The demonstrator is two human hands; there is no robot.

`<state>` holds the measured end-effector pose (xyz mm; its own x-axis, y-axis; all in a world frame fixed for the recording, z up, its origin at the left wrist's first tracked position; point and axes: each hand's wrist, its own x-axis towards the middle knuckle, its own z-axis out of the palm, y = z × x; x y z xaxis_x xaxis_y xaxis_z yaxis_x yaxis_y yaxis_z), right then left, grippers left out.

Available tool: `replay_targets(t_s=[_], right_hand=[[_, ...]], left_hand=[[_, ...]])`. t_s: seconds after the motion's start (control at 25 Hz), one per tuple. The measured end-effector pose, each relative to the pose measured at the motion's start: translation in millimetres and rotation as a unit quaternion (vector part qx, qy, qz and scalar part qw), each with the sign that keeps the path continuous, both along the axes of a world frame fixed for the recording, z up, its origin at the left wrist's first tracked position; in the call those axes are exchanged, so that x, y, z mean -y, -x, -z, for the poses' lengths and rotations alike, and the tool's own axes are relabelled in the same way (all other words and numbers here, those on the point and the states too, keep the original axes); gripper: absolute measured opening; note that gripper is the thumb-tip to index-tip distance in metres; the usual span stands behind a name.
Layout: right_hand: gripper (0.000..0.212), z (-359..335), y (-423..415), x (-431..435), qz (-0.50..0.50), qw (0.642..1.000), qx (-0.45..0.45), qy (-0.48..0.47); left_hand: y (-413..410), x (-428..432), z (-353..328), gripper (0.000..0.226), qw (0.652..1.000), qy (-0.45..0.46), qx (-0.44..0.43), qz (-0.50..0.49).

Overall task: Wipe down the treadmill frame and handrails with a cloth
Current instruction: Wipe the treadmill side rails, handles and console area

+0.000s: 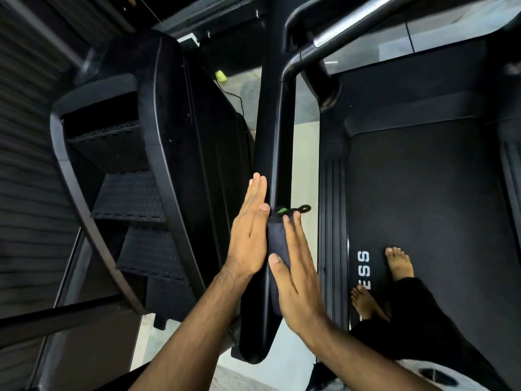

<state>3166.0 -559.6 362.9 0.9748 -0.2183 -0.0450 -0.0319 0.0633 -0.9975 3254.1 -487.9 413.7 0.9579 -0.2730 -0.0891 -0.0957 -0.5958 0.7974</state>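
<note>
A dark cloth (pixel 275 241) lies against the black treadmill post (pixel 277 131), low on it. The left hand (pixel 249 230) and right hand (pixel 298 277) press it from either side, fingers straight.

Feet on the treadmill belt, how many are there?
2. One foot stands farther forward on the belt, right of the white lettering; the other foot is nearer, over the lettering, heel hidden by a trouser leg.

Only readable bit is white lettering (pixel 363 257) on the treadmill belt (pixel 423 207), along its left edge, turned sideways. "SS" is clear, then what looks like "ESS" half hidden by a foot (pixel 363 301). Nothing else is legible.
</note>
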Motion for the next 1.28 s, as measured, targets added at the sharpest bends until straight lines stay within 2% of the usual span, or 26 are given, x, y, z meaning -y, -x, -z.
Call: replay_targets(t_s=[0.04,0.16,0.2,0.24,0.32,0.36,0.48,0.52,0.64,0.68,0.76,0.8,0.84,0.92,0.96,1.0,1.08,1.12,1.24,1.28], right_hand=[[0.057,6,0,1,0.003,1.0,0.014,-0.003],[0.059,14,-38,16,0.005,0.986,-0.15,-0.072],[0.06,8,-29,11,0.006,0.987,-0.144,-0.073],[0.058,-3,-9,2,0.002,0.995,-0.094,-0.044],[0.056,0,20,-8,0.01,0.999,0.011,-0.045],[0.054,6,15,-5,0.016,0.998,0.011,-0.055],[0.052,11,-10,3,0.02,0.985,-0.134,-0.108],[0.054,4,4,-1,0.012,0.988,-0.114,-0.102],[0.058,8,38,-11,-0.001,0.998,0.045,-0.048],[0.057,19,26,-5,0.003,0.999,0.025,-0.024],[0.059,21,3,-1,0.019,0.987,-0.132,-0.088],[0.06,17,12,-4,0.014,0.98,-0.168,-0.105],[0.059,5,34,-12,0.002,0.988,-0.125,-0.086],[0.057,3,70,-24,-0.004,0.999,0.021,-0.028],[0.057,13,67,-22,0.004,0.998,0.051,-0.021],[0.057,24,47,-15,0.005,1.0,-0.015,-0.026],[0.059,24,28,-14,0.011,0.978,-0.178,-0.111],[0.06,19,40,-19,0.017,0.977,-0.18,-0.114],[0.057,-4,96,-41,0.033,0.999,0.011,-0.034],[0.055,6,89,-40,0.043,0.998,0.028,-0.022]], left_hand=[[2,-1,0,0.048,1.0,-0.004,-0.001,0.002],[12,-3,-3,0.048,1.0,-0.023,-0.007,0.0],[17,-4,-4,0.049,1.0,-0.03,-0.006,0.002],[23,-5,-4,0.049,0.999,-0.031,-0.003,0.004],[34,-9,-4,0.05,1.0,-0.029,-0.001,0.006],[38,-10,-4,0.05,0.999,-0.032,-0.001,0.003],[49,-12,-5,0.05,0.999,-0.051,-0.012,-0.014],[52,-12,-5,0.05,0.999,-0.047,-0.013,-0.017],[61,-13,-8,0.052,0.999,-0.028,-0.02,-0.027],[65,-13,-8,0.051,0.999,-0.028,-0.023,-0.033],[72,-12,-9,0.048,0.998,-0.03,-0.028,-0.045],[74,-13,-9,0.048,0.998,-0.03,-0.029,-0.048],[77,-14,-9,0.049,0.998,-0.028,-0.027,-0.048],[82,-18,-9,0.051,0.998,-0.024,-0.027,-0.049],[86,-19,-9,0.052,0.998,-0.028,-0.028,-0.048],[89,-20,-10,0.052,0.998,-0.035,-0.028,-0.047],[98,-21,-10,0.051,0.997,-0.038,-0.032,-0.054],[102,-23,-10,0.049,0.997,-0.032,-0.032,-0.056],[112,-30,-9,0.049,0.998,-0.021,-0.029,-0.042],[116,-32,-9,0.048,0.998,-0.023,-0.031,-0.041]])
